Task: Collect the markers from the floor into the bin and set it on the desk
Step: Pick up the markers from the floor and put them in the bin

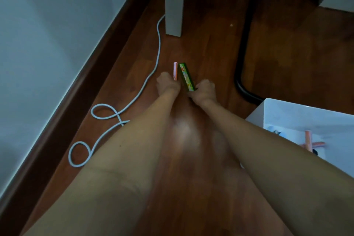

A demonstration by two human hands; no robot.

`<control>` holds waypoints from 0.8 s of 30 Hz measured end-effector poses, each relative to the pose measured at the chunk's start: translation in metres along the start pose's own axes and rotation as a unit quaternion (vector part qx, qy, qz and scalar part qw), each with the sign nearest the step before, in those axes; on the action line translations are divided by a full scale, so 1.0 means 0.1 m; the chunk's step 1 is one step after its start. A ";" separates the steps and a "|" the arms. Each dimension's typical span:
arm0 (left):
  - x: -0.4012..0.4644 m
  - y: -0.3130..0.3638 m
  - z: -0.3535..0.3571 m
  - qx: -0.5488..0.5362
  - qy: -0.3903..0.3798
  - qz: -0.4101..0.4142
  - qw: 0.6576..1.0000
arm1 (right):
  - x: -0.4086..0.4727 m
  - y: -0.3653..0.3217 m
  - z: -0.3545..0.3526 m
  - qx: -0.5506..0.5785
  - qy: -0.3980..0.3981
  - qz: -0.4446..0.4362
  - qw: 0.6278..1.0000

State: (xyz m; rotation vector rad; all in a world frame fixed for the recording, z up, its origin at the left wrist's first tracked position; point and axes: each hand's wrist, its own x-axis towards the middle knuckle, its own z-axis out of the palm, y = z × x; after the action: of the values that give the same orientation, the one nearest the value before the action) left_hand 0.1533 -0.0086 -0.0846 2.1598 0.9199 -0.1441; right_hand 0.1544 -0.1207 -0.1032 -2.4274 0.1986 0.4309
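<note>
Head view, looking down at a dark reddish-brown wooden floor (210,53). Landmark used below: the pale grey square furniture leg (173,5) standing on the floor at top centre.

Far left of the leg: a pale grey wall (47,34) with a dark brown skirting board (80,86) running diagonally. Between skirting and leg, a white round cable (158,48) passes just beside the leg's left face and runs toward the camera, ending in two loose loops on the floor.

Below the leg, nearer the camera: left hand (167,84), fingers curled around the near end of a slim pink marker (175,71); the marker's far end points toward the leg. Whether the marker is lifted off the floor cannot be told.

Just right of the pink marker: a green rectangular box with a colourful printed face (185,77), its near end gripped by the right hand (204,89), fingers clenched on it.

Right of the leg: a black curved tube (244,63), resting on the floor.

Lower right of the leg, well apart from it: a white plastic bin (287,113) on the floor, just beside the right forearm. Inside it lie two orange markers (308,138), crossed, plus other items too blurred to identify.
</note>
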 end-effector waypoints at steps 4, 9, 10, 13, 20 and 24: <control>-0.10 -0.08 -0.07 -0.003 -0.018 -0.023 1.000 | -0.11 -0.04 -0.05 -0.022 -0.002 0.063 0.998; -0.39 -0.27 -0.08 -0.035 -0.035 -0.065 0.997 | -0.36 -0.02 -0.12 -0.062 -0.022 0.077 0.995; -0.46 -0.28 -0.09 -0.047 -0.034 -0.070 0.996 | -0.43 0.00 -0.13 -0.062 -0.027 0.072 0.995; -0.66 -0.33 -0.08 -0.062 -0.039 -0.088 0.993 | -0.67 0.13 -0.11 -0.069 -0.037 0.048 0.996; -0.83 -0.43 -0.02 -0.142 -0.037 -0.137 0.980 | -0.75 0.17 -0.11 0.058 -0.026 0.090 0.994; -0.70 -0.45 -0.01 -0.227 -0.014 -0.159 0.961 | -0.61 0.05 -0.14 0.153 0.036 0.099 0.983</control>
State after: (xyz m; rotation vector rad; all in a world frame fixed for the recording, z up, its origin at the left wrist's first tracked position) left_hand 0.0719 -0.0279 -0.0852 1.5783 1.1540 -0.1081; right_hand 0.0995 -0.1310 -0.0744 -2.1289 0.5041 0.3688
